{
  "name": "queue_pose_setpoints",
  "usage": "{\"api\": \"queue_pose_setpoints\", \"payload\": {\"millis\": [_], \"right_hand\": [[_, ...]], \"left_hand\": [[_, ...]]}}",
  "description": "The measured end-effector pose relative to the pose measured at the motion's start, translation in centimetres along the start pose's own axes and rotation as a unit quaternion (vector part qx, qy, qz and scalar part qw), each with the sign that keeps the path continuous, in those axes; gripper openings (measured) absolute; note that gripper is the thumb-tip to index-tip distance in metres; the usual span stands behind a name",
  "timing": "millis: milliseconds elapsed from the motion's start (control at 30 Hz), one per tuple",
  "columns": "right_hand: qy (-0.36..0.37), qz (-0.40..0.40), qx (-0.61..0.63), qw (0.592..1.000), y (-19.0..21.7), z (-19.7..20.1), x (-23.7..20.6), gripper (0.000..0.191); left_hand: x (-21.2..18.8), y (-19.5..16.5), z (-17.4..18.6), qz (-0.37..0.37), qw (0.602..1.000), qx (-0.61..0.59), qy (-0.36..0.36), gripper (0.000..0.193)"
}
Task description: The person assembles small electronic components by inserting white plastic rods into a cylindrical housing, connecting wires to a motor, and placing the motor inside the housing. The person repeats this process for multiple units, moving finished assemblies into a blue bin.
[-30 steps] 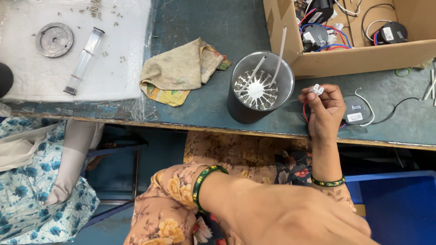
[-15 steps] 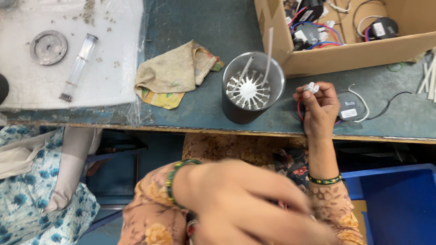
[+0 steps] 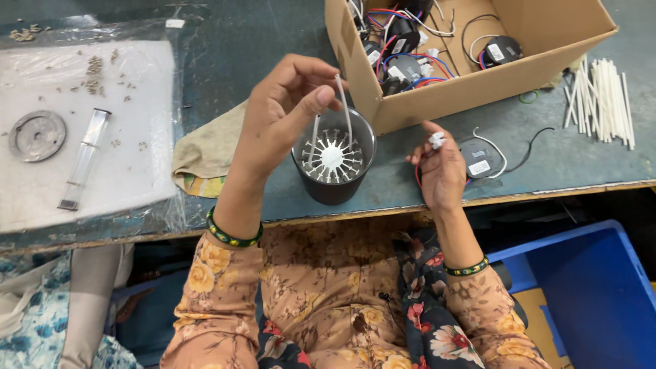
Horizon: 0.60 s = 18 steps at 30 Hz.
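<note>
Left hand (image 3: 277, 116) was raised over the table (image 3: 225, 41), fingers (image 3: 311, 102) pinched shut on a thin white tube (image 3: 344, 102). The tube ran from the fingertips down into the dark cylindrical part (image 3: 333, 164) directly below them. A white spoked piece (image 3: 332, 157) was seen inside that cylinder, with a second white tube leaning in it beside the held one.

Right hand (image 3: 441, 174) was held just right of the cylinder, fingers closed on a small white connector (image 3: 436, 140) at the fingertips; a red wire (image 3: 417, 174) was looped down along the palm. Just right of that hand, a round black component (image 3: 480, 158) with a white label was lying on the table, black and white leads trailing from it.

Above and between both hands, an open cardboard box (image 3: 471, 85) was placed, filled with similar black components and coloured wiring. Far right of the right hand, a bundle of white tubes (image 3: 601, 99) was laid on the table. A crumpled beige cloth (image 3: 205, 154) was lying under the left wrist, next to the cylinder.

Well left of the left hand: a white foam sheet (image 3: 137, 171) under clear plastic, carrying a round metal disc (image 3: 36, 135), a clear rectangular tube (image 3: 84, 158) and scattered small screws (image 3: 96, 75). A blue bin (image 3: 601, 287) was seen below the table edge, lower right of the right hand.
</note>
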State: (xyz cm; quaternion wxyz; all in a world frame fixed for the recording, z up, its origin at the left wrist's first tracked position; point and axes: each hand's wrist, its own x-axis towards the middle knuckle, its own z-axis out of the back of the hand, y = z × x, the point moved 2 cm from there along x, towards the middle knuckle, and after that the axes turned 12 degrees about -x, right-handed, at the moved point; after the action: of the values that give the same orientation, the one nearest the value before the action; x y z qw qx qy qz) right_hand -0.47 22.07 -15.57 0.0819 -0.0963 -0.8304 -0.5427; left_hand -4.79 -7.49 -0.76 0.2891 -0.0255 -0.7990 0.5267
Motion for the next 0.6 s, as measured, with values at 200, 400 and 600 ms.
{"api": "queue_pose_setpoints", "payload": {"millis": [200,400,600], "right_hand": [[0.018,-0.016,0.007,1.000,-1.0,1.5,0.4,0.031],[0.036,-0.032,0.074,0.996,-0.3,1.4,0.7,0.030],[0.051,-0.127,0.251,0.958,1.7,0.3,2.1,0.029]], "left_hand": [[0.6,-2.3,-3.3,0.021,0.996,-0.003,0.085,0.018],[1.8,-1.8,-6.6,0.117,0.986,0.072,0.097,0.016],[2.0,-2.1,-6.9,0.113,0.979,0.147,0.089,0.017]]}}
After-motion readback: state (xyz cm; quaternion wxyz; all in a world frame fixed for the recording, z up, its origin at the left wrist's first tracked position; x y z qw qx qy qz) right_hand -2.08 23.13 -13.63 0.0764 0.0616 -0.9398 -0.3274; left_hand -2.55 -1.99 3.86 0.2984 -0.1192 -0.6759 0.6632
